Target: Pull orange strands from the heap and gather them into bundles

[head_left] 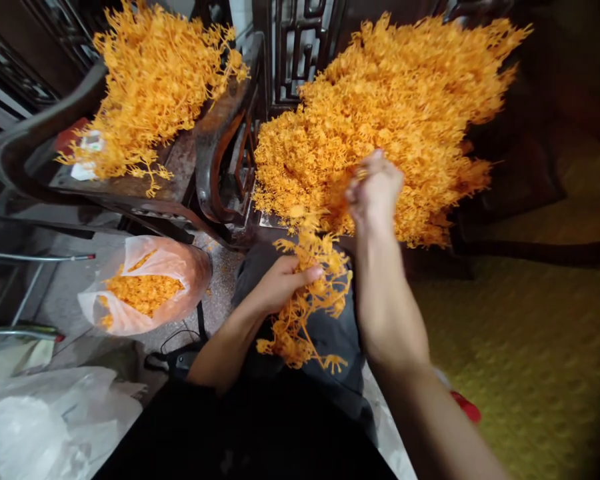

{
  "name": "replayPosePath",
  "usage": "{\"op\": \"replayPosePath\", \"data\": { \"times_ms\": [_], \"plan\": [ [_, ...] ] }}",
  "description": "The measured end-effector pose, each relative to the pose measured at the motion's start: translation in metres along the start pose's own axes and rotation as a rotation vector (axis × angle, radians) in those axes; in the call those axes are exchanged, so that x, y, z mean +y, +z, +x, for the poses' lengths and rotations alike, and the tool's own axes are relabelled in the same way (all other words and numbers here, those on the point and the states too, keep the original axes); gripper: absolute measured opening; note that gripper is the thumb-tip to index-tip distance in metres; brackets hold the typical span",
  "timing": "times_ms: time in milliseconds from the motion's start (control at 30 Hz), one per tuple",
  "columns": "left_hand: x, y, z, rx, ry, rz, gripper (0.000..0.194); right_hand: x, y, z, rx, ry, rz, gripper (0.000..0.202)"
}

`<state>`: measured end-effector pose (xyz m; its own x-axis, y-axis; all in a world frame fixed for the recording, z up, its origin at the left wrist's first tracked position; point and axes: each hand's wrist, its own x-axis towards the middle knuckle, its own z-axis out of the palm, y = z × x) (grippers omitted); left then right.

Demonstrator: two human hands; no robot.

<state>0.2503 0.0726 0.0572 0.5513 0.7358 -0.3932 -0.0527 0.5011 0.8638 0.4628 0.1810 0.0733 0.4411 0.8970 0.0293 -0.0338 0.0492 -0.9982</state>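
Observation:
My left hand (281, 283) is closed around a loose bunch of orange plastic sprigs (300, 330) above my lap, its thumb lying across the stems. The sprigs branch into small spiky tips. My right hand (377, 190) is in front of a large heap of the same orange pieces (395, 100), fingers curled inward and slightly blurred. Whatever lies between those fingers is too indistinct to name. The heap covers much of the dark wooden seat ahead of me.
A second orange pile (155, 80) lies on a carved wooden chair (185, 157) at the left. Below it, an open plastic bag (193, 267) on the floor holds more orange pieces. White plastic sheeting (45, 420) is at lower left, and a yellow textured surface (520, 353) at right.

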Motion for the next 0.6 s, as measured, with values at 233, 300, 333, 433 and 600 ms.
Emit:
{"op": "replayPosePath", "data": {
  "times_ms": [233,300,333,433,600],
  "plan": [
    [-0.011,0.004,0.005,-0.031,-0.021,-0.011,0.053,-0.005,-0.009,-0.041,-0.242,0.145,0.174,0.051],
    [-0.010,0.005,0.007,-0.062,-0.030,0.014,0.053,-0.004,-0.005,-0.055,-0.262,0.171,0.167,0.054],
    [-0.009,0.005,0.007,-0.069,-0.032,0.022,0.052,-0.004,-0.003,-0.057,-0.277,0.178,0.129,0.055],
    [-0.008,0.005,0.007,-0.074,-0.036,0.020,0.051,-0.011,0.001,-0.055,-0.442,0.118,-0.126,0.060],
    [-0.012,0.001,0.005,-0.113,-0.047,0.030,0.045,-0.021,0.001,-0.034,-0.972,-0.087,-0.486,0.050]
  ]
}}
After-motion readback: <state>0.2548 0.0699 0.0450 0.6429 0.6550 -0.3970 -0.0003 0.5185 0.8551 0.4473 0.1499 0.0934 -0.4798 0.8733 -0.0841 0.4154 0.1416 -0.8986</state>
